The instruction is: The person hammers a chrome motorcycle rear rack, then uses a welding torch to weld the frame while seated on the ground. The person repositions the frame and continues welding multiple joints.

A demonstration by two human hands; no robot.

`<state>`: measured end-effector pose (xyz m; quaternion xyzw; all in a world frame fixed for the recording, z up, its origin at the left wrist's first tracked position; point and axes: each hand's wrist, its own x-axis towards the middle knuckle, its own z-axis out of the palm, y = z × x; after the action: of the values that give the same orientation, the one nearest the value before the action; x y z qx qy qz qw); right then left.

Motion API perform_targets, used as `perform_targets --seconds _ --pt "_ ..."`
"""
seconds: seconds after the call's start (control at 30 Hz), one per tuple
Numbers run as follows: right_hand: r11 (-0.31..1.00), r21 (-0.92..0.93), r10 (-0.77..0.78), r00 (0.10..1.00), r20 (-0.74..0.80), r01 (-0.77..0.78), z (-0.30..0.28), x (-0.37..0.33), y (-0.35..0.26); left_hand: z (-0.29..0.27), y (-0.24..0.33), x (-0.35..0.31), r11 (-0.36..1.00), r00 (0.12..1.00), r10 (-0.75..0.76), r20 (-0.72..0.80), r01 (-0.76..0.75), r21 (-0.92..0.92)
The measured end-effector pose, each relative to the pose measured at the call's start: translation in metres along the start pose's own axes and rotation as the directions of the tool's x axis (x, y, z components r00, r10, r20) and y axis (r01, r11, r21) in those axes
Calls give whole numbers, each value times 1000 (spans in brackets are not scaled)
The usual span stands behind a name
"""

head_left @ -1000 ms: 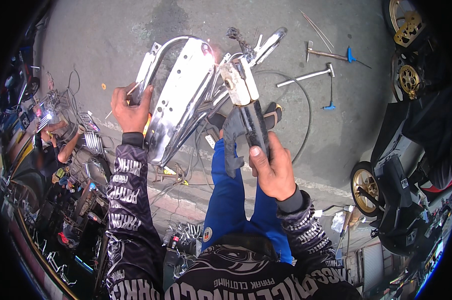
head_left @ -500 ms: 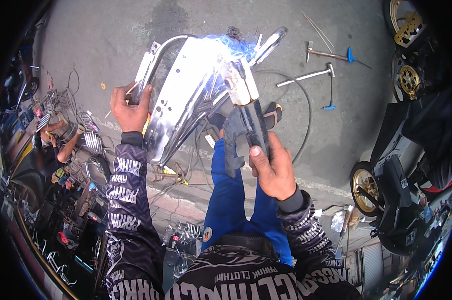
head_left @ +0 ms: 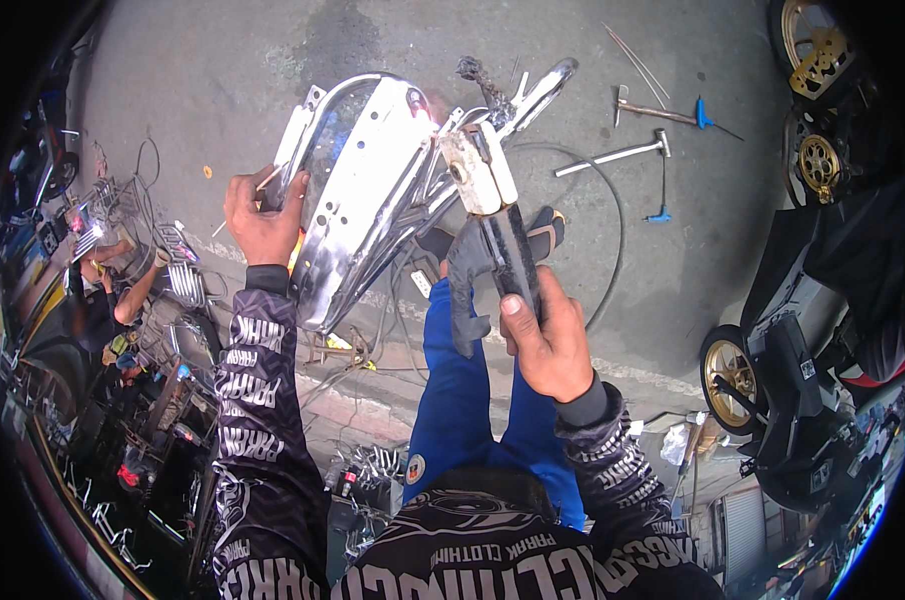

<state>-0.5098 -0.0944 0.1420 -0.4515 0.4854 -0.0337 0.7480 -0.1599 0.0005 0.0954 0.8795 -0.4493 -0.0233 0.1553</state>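
My right hand (head_left: pixel 548 340) is wrapped round the black handle of a welding electrode holder (head_left: pixel 483 170), whose worn whitish head points up and away from me. Beyond the head stands a shiny chrome tube frame (head_left: pixel 338 210) with a plate pierced by several holes. A small spot (head_left: pixel 420 100) near the plate's far end glows pinkish. My left hand (head_left: pixel 266 215) grips the frame's left tube between thumb and fingers. A thin rod (head_left: pixel 269 178) shows by the fingertips. How the fingers close behind the tube is hidden.
On the concrete at the right lie a hammer (head_left: pixel 663 110), a T-shaped metal tool (head_left: pixel 613 155), a blue-handled tool (head_left: pixel 661 212) and thin rods (head_left: pixel 635 65). A cable (head_left: pixel 621 230) curves beside my foot. Motorcycle parts (head_left: pixel 803 370) stand far right; a person (head_left: pixel 133 290) works far left.
The blue-white arc at the frame's far end has gone out, leaving a small glowing spot. The frame's plate and tubes now show clearly. Both hands are nearly still.
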Motion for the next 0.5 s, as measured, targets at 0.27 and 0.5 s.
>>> perform_targets --seconds 0.27,0.5 --pt "1000 -3 4 1000 11 -4 0 -2 3 2 -2 0 1000 1000 8 -15 -8 7" --pt "978 106 -181 983 7 180 3 -4 20 1 -5 2 1000 1000 4 -4 -4 -7"
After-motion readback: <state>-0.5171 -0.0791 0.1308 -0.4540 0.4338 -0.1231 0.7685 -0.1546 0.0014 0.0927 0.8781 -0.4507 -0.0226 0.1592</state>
